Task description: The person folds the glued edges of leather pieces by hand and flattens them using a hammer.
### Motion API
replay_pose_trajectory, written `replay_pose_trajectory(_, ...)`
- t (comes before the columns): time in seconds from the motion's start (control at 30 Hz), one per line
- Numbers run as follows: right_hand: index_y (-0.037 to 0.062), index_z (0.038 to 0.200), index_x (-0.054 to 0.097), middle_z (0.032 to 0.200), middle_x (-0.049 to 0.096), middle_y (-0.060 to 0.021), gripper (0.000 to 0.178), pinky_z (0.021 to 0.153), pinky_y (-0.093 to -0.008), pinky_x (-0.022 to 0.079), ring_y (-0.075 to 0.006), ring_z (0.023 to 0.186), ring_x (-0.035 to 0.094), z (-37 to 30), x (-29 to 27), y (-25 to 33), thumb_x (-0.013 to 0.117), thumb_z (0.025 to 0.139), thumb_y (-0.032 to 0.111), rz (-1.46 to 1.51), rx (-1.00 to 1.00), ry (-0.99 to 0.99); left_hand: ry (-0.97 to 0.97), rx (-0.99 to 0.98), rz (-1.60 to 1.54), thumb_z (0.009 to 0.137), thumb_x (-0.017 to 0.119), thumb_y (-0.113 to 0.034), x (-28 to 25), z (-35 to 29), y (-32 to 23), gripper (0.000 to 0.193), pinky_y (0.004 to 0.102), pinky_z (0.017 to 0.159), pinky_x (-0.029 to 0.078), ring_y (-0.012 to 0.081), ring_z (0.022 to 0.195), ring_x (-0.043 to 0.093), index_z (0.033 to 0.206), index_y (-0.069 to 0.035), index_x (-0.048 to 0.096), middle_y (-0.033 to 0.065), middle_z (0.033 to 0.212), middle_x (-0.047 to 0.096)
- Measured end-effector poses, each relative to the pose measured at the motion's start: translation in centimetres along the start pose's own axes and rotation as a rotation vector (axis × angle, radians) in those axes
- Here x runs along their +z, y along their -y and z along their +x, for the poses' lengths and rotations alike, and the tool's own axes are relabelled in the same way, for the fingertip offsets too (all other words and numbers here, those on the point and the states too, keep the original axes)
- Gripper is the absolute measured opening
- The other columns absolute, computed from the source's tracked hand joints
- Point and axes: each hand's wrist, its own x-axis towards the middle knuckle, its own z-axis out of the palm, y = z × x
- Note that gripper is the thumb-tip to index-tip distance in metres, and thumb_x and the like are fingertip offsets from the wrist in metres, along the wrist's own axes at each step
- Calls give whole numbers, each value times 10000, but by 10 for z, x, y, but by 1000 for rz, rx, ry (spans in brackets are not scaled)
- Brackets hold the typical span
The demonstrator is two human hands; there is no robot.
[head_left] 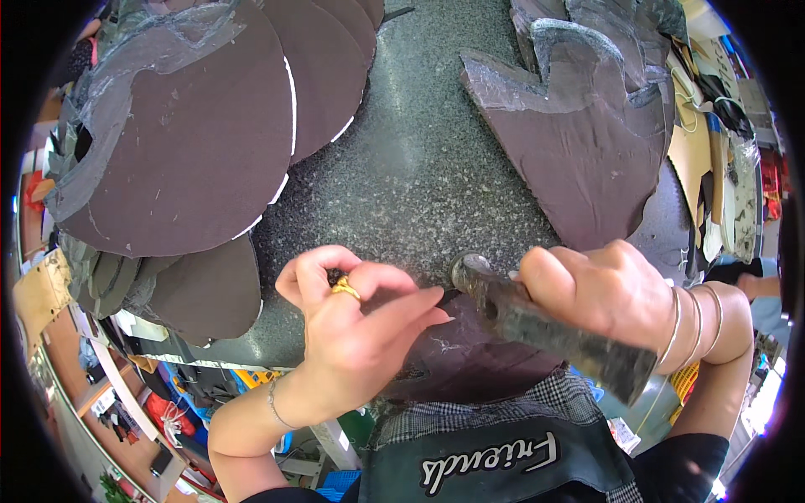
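Observation:
My right hand (599, 289) is wrapped round a hammer (562, 331) with a long, worn, dark metal body. Its rounded face sits low at the near edge of the stone-topped table. Just left of that face, my left hand (352, 327) pinches the edge of a dark brown sheet piece (482, 365) between thumb and forefinger, the other fingers curled. This piece hangs over the table's near edge against my checked apron. The hammer and my fingers hide part of its upper edge, and I cannot tell whether the hammer face touches it.
Overlapping brown, rounded sheet pieces (201, 142) with grey, rough edges are piled at the left. More such pieces (587, 151) lie at the far right. Speckled dark stone (402, 184) shows between the piles. Tools and scraps crowd the right edge, where another person's arm (759, 285) shows.

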Motion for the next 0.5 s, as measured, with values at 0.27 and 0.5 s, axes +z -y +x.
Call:
replay_pose_trajectory(0.27, 50, 869, 482, 582, 473, -64, 218, 373, -348, 436, -235, 426, 542, 6, 2, 3, 660, 820, 165, 23, -71, -53, -7, 107, 212, 604, 784, -248, -4, -9, -9, 300, 422, 801, 246, 207, 957, 426, 897, -204, 740, -128, 853, 577)
replay_pose_trajectory(0.5, 26, 889, 471, 609, 492, -82, 255, 407, -377, 445, -285, 475, 573, 10, -1, 9, 662, 854, 191, 32, -93, 30, 31, 46, 167, 609, 791, -203, -10, -20, -10, 318, 412, 798, 251, 201, 932, 442, 922, -203, 741, -128, 845, 583)
